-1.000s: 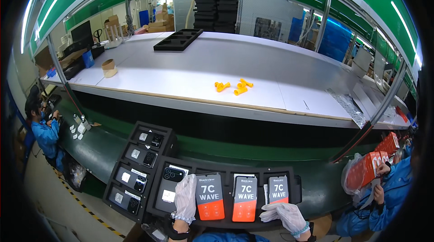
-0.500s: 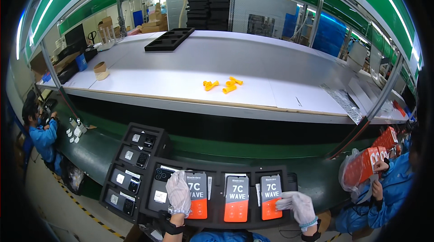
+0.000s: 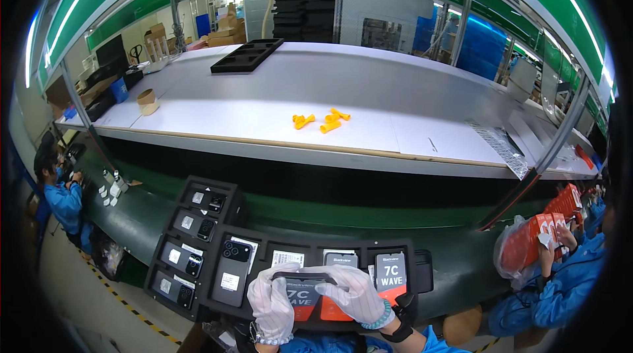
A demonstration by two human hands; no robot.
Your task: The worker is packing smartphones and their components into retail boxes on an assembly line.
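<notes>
Both gloved hands grip one smartphone (image 3: 300,298) with a grey and orange printed front, tilted up above a black foam tray (image 3: 376,243). My left hand (image 3: 270,303) closes on its left side; my right hand (image 3: 359,295) has fingers along its upper edge and right side. A white label sheet (image 3: 287,258) shows in the compartment behind it. To the right lie two phones with the same front, one partly covered by my right hand (image 3: 341,259) and the other further right (image 3: 390,268). In the leftmost compartment a grey phone (image 3: 231,270) lies back up.
Another black tray (image 3: 173,237) with several back-up phones stands at the left. Beyond, a white table holds orange pieces (image 3: 330,127), a tape roll (image 3: 148,102) and a black tray (image 3: 247,56). Co-workers in blue sit left and right, the right one beside orange boxes (image 3: 537,234).
My right hand has moved left from the rightmost phone to the one beside my left hand. That phone is now raised and tilted in both hands, exposing the label sheet in its compartment.
</notes>
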